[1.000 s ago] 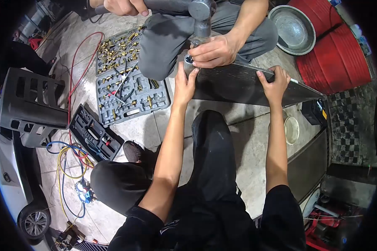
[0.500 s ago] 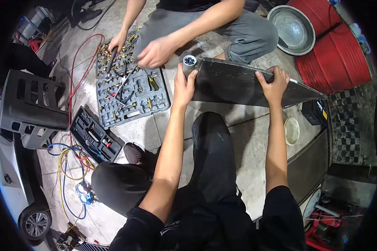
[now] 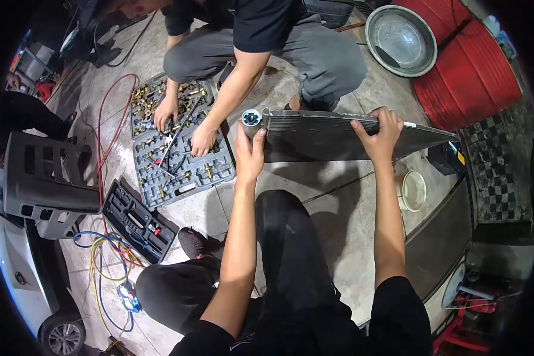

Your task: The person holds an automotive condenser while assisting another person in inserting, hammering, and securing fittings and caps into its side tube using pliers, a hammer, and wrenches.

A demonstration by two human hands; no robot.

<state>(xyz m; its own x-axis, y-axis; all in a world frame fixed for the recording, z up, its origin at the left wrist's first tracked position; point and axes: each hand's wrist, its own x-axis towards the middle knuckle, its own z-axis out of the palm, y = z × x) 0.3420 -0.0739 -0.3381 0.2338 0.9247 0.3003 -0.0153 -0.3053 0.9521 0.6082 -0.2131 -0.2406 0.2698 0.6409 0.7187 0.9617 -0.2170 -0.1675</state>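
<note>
A dark, finned car air-conditioning condenser (image 3: 320, 137) is held on edge above the floor in front of me. At its left end stands a silver cylinder (image 3: 252, 118) with its round, ribbed end facing up. My left hand (image 3: 249, 155) is closed around that cylinder, thumb on the near side. With fingers over the top edge and thumb on the near face, my right hand (image 3: 382, 135) grips the condenser farther right. Across from me a crouching person has one hand (image 3: 167, 113) and the other hand (image 3: 203, 140) down in a grey fitting case (image 3: 187, 187) full of brass fittings.
A small black tool case (image 3: 137, 221), coiled hoses (image 3: 95, 261) and a gauge set (image 3: 128, 296) lie left. A grey plastic stool (image 3: 50, 172) stands beyond. Right are a metal basin (image 3: 401, 40), a red drum (image 3: 469, 74), a pale bowl (image 3: 413, 191) and a black box (image 3: 445, 158).
The other person has leaned forward, and their hand near the condenser has reached down into the fitting case. The condenser sits lower in view, with both my hands still gripping it.
</note>
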